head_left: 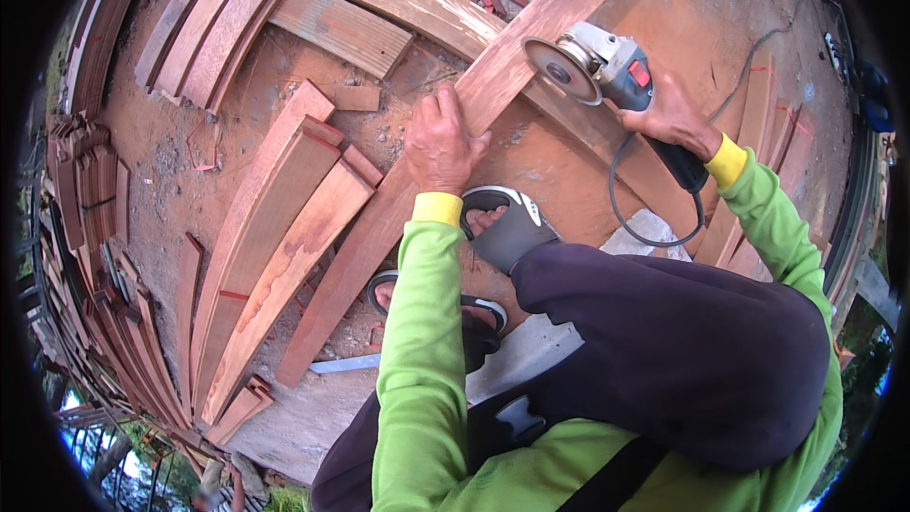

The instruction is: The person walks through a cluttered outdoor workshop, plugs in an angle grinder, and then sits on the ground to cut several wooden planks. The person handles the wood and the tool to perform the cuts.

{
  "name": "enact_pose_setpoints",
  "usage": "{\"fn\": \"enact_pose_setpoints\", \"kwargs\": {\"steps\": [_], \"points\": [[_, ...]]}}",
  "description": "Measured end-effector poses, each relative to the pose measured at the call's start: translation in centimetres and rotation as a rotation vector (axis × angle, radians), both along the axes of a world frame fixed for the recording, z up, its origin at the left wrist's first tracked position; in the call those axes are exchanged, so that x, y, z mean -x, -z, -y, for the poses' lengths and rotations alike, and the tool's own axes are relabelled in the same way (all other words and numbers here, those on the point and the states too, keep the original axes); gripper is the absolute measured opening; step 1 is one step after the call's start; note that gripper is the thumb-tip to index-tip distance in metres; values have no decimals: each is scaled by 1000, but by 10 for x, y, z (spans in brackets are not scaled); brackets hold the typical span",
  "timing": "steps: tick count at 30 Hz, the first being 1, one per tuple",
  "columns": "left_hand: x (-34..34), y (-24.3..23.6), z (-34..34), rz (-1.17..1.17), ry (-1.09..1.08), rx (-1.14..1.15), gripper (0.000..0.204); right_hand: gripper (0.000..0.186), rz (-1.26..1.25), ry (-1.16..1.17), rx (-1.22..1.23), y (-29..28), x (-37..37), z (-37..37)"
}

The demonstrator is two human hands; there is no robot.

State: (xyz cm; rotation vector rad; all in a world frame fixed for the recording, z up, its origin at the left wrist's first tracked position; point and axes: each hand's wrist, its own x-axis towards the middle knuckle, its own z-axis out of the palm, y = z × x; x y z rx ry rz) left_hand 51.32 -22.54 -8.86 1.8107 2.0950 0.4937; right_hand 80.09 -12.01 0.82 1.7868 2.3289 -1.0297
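A long reddish-brown plank (365, 228) runs diagonally across the ground, from the lower left up to the top right. My left hand (442, 137) is wrapped over it near the middle, with the thumb pointing right. In my right hand (669, 116) is an angle grinder (607, 62) with a grey body and a red switch. Its round disc (563, 71) stands at the right edge of the plank; whether it touches the wood I cannot tell. A cord (654, 241) loops down from the grinder's rear. Another board (607, 137) lies crosswise under the plank.
Stacked boards (284, 180) lie left of the plank, with more piles (227, 19) at the upper left and along the left rim. Further boards (758, 133) rest at the right. My sandalled foot (512, 228) is close beside the plank. A metal ruler-like strip (346, 364) lies near its lower end.
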Motion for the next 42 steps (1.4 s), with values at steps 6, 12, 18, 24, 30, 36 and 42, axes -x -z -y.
{"fn": "enact_pose_setpoints", "kwargs": {"steps": [6,12,18,24,30,36,42], "points": [[-1,1,1,20,-4,9,78,65,-34,-26,-30,5,-3,1],[1,5,3,-15,14,-5,82,65,-30,-22,-39,3,1,2],[-1,4,1,1,10,-3,80,66,38,-16,-34,-1,4,1],[-2,3,0,5,12,-8,79,67,73,-20,-36,1,0,1],[-2,5,1,-11,10,-11,79,68,81,-20,-37,-1,2,2],[-1,5,1,-23,21,-18,81,68,73,-11,-25,-5,7,3],[-1,6,1,-16,17,-8,80,67,100,-18,-35,-2,5,2]]}}
